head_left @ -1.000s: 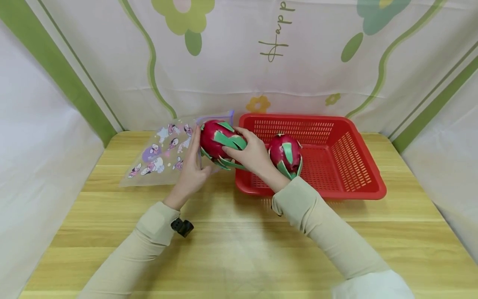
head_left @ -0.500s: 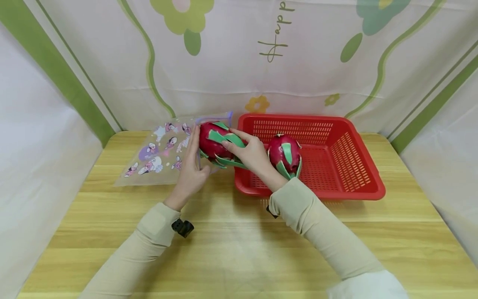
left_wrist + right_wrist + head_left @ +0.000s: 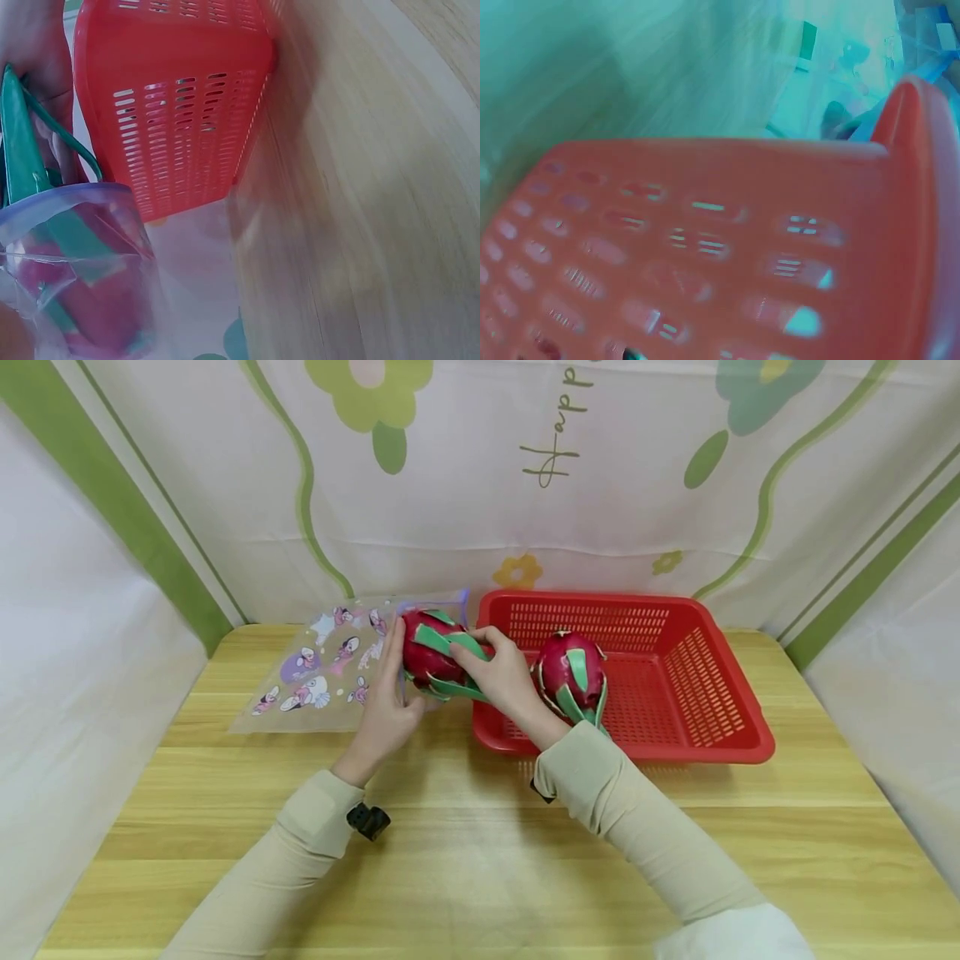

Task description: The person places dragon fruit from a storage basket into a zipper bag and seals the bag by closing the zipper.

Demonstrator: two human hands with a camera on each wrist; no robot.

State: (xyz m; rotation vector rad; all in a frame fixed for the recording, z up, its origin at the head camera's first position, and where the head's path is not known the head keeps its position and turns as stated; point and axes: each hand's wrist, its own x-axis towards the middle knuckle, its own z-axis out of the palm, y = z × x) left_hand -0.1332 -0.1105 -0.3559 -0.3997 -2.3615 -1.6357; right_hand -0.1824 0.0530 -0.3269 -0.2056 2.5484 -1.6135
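Observation:
My right hand (image 3: 506,678) grips a crimson dragon fruit (image 3: 420,647) by its green leafy end. The fruit's round end is inside the mouth of a clear zip bag (image 3: 307,693) printed with small cartoon figures. My left hand (image 3: 384,703) lies along the bag's mouth with its fingers straight against the fruit's left side and its thumb apart. The left wrist view shows the purple zip rim (image 3: 71,193) around the fruit, with green leaves (image 3: 22,142) sticking out toward the right hand. A second dragon fruit (image 3: 558,664) sits in the red basket (image 3: 738,747), beside my right wrist.
The basket, with slotted walls, stands on the wooden table (image 3: 480,877) to the right of the bag; its wall (image 3: 742,176) fills much of the tinted right wrist view. A white cloth (image 3: 442,510) with printed flowers hangs behind the table.
The gripped fruit has shifted slightly down and turned a little at the bag's mouth. The right wrist has drawn slightly left. The basket and second fruit look unchanged.

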